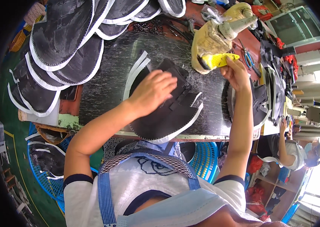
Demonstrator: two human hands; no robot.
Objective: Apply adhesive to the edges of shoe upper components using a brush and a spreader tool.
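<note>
My left hand [154, 92] lies over a black shoe-upper-like piece [160, 123] with white edging, its fingers stretched across the darker patches in the middle. Loose white strips [135, 72] stick out past the piece's upper left edge. At the right, my right hand [237, 72] pinches the end of a yellow brush-like tool [218, 59] with a dark tip. That tip rests at the mouth of a cream, crusted pot [209, 41], and whatever is inside the pot is hidden.
Stacked black pieces with white edges [67, 34] cover the table's left side. More black pieces [260, 100] lie beyond my right forearm. Blue-handled scissors [248, 58] are near the pot. Blue baskets [203, 157] stand below the table edge. Another person [296, 153] sits at far right.
</note>
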